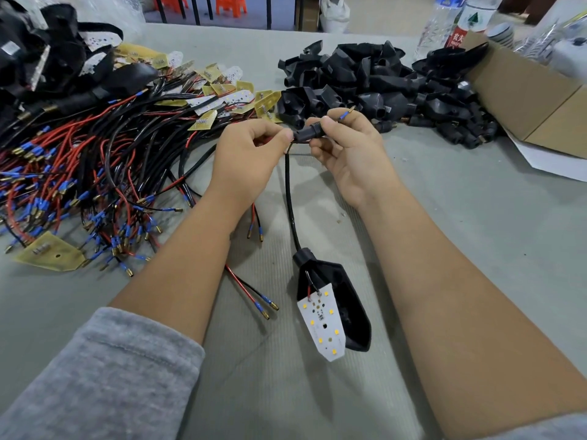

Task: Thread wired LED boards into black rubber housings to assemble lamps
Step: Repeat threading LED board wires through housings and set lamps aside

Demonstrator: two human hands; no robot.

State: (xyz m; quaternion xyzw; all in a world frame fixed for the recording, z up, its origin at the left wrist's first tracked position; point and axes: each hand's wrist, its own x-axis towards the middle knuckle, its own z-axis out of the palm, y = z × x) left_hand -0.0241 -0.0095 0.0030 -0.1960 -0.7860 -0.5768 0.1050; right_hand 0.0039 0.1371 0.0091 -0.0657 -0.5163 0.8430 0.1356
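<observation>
- Left hand (254, 147): just left of centre, fingers curled, pinching the black cable (289, 198) where it enters a small black sleeve (306, 134).
- Right hand (344, 144): at 3 o'clock of the left hand, thumb and fingers clamped round the sleeve; a blue-tipped wire end (346, 114) sticks out past the fingers toward 1 o'clock.
- Black cable: runs from the hands toward 6 o'clock into the neck of a black rubber housing (344, 300) lying on the tabletop (476, 233) between the forearms.
- LED board (322, 322): white, with yellow chips, resting half out of the housing's open side, joined to it by red and black leads.
- Pile of wired boards (95, 160): at 9 to 10 o'clock, red and black wires with blue crimps and brass tips.
- Pile of empty housings (381, 87): at 1 o'clock, beside a cardboard box (533, 100).
- Assembled lamps (47, 55): heaped at 11 o'clock.
- Plastic bottles (444, 23): at the far edge, 1 o'clock.
</observation>
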